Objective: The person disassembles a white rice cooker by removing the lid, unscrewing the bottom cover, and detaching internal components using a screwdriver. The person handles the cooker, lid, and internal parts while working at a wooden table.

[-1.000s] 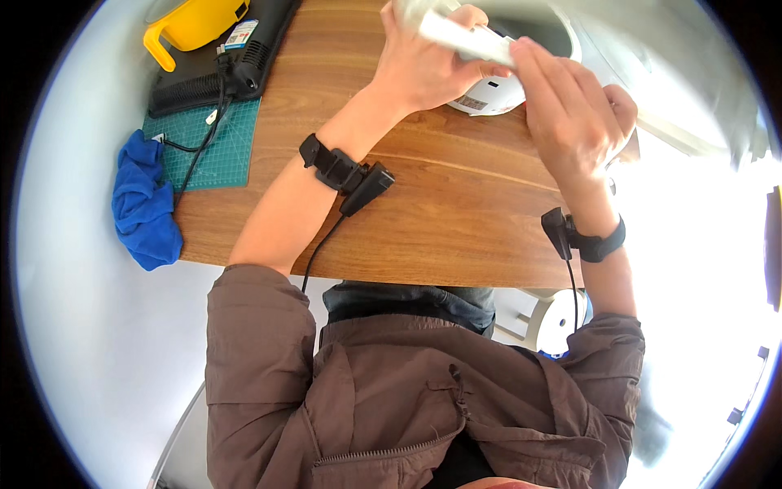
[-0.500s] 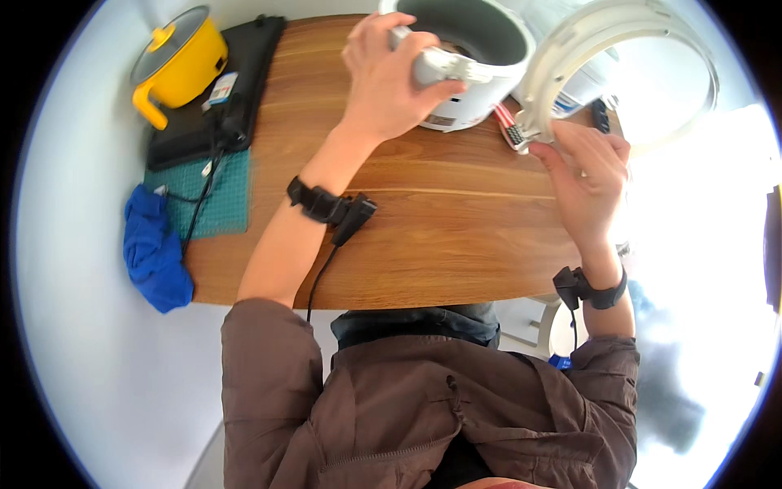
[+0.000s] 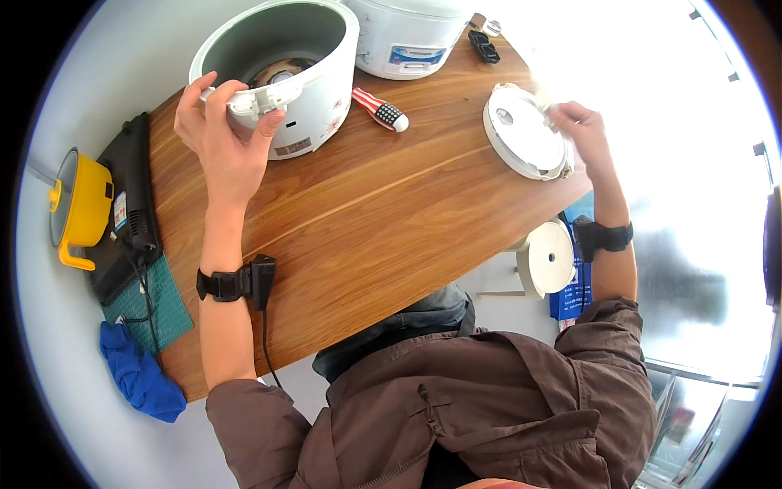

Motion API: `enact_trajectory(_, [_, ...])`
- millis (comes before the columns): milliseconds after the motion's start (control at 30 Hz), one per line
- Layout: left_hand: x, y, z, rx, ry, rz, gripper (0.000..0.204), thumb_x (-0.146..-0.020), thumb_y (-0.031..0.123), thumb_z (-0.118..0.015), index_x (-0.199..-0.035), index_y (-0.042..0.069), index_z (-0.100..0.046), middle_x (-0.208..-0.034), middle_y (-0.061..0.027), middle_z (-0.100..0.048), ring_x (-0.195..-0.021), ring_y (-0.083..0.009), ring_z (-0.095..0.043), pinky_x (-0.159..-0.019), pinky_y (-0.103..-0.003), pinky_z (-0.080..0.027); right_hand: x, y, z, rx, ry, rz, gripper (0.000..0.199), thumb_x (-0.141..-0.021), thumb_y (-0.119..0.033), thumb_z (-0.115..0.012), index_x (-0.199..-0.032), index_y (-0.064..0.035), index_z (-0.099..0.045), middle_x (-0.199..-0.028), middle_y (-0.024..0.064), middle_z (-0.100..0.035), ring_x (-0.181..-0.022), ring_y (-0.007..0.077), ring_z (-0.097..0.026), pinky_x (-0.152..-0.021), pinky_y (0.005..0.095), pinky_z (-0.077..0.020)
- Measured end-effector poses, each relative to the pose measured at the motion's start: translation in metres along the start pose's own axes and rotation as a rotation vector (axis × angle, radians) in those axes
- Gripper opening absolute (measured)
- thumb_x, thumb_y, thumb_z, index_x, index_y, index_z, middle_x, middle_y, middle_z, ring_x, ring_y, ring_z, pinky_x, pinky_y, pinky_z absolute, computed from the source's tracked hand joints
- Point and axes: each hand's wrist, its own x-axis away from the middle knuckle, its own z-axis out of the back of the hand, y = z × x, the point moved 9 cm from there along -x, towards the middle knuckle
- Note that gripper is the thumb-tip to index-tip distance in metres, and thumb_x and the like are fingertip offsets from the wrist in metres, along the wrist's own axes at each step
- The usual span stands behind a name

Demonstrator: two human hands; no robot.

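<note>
A white rice cooker body [image 3: 314, 114] stands at the table's far left, with its lid off and its grey inside showing. My left hand [image 3: 224, 138] is closed on its front rim by the latch, fingers over the edge and thumb at the front. At the table's right end lies a round white rice cooker lid [image 3: 521, 134]. My right hand [image 3: 582, 130] is at the lid's upper right edge, fingers pinched together. Glare washes out that edge, so the exact contact is hard to see.
A second white rice cooker [image 3: 407, 41] stands behind. Between cooker and lid lies a red, white and black tool handle [image 3: 381, 110]. A small black tray [image 3: 484, 47] sits at the back. Leftward are a yellow pot [image 3: 85, 204], green mat [image 3: 167, 301] and blue cloth [image 3: 138, 375].
The view has swung to the right. The lid, held raised beside the cooker before, is now down at the table's right end with my right hand. My left hand stays on the cooker rim.
</note>
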Motion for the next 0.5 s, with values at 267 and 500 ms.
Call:
enact_trajectory(267, [0.001, -0.002, 0.002, 0.031, 0.008, -0.015, 0.053, -0.086, 0.051, -0.080, -0.120, 0.015, -0.062, -0.144, -0.0117, -0.041, -0.134, -0.0362, -0.029, -0.111, -0.053, -0.024, 0.010, 0.063, -0.051, 0.155, -0.161, -0.139, 0.030, -0.095, -0.028, -0.072, -0.104, 0.0001, -0.078, -0.081, 0.0016, -0.069, -0.075, 0.0095, -0.060, -0.068, 0.0276, -0.0475])
enact_trajectory(500, [0.000, -0.001, 0.000, 0.000, 0.019, -0.054, 0.051, -0.087, 0.047, -0.081, -0.122, 0.015, -0.063, -0.146, -0.0112, -0.041, -0.131, -0.0345, -0.031, -0.110, -0.049, -0.028, 0.009, 0.009, -0.040, 0.490, 0.030, 0.223, 0.029, -0.097, -0.027, -0.069, -0.108, -0.0013, -0.076, -0.095, 0.0089, -0.074, -0.087, 0.0197, -0.069, -0.076, 0.0336, -0.0516])
